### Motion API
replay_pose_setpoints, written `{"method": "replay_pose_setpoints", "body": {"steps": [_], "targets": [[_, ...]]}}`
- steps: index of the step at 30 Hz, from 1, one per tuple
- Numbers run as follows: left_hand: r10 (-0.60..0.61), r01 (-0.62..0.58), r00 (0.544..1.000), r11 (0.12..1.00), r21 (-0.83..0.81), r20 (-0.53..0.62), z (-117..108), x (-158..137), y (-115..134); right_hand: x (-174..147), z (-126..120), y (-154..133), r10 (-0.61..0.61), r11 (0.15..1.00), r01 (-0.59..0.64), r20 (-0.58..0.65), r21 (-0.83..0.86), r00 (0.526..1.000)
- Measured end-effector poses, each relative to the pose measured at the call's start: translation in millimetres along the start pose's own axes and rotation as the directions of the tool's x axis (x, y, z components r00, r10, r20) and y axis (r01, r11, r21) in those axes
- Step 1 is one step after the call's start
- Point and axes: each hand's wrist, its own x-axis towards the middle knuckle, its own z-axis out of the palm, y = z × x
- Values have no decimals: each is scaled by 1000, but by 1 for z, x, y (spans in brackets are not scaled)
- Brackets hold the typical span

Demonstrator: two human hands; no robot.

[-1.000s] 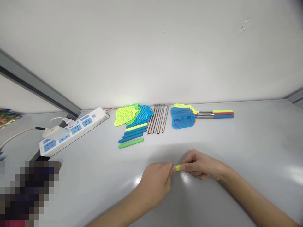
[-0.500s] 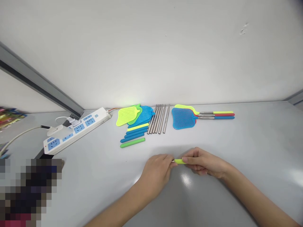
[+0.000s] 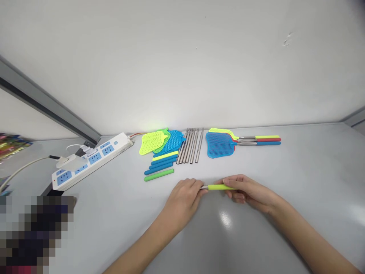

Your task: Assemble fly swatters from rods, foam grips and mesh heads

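Observation:
My left hand is closed round a metal rod, with only a short stretch of it showing past the fingers. That rod meets the end of a yellow-green handle sleeve, which my right hand pinches between thumb and fingers. The two pieces lie in one line just above the table; how far the rod reaches inside the sleeve is hidden. Beyond my hands lie loose metal rods, a green sleeve and several blue sleeves. Whole fly swatters lie stacked at the back right.
Loose swatter heads, yellow-green and blue, overlap at the back against the wall. A white power strip with plugged-in cables lies on the left. A blurred-out area covers the lower left corner.
Both hands have risen slightly in the view. My right hand's fingers have shifted back along the sleeve, so more of it shows, and more of the rod is visible by my left hand.

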Motion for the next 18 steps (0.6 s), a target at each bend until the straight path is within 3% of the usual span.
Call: {"method": "replay_pose_setpoints", "body": {"steps": [8,14,18], "targets": [[-31,39,996,994,101,-80,-10,8,-17,-2,-2,-1,-85,979,107,-129,174,988],[40,-32,992,997,69,-119,-4,10,-22,-1,-2,-2,-190,940,250,-250,231,949],[99,-101,978,995,0,-186,-3,9,-20,0,2,1,-166,939,234,-263,253,950]]}}
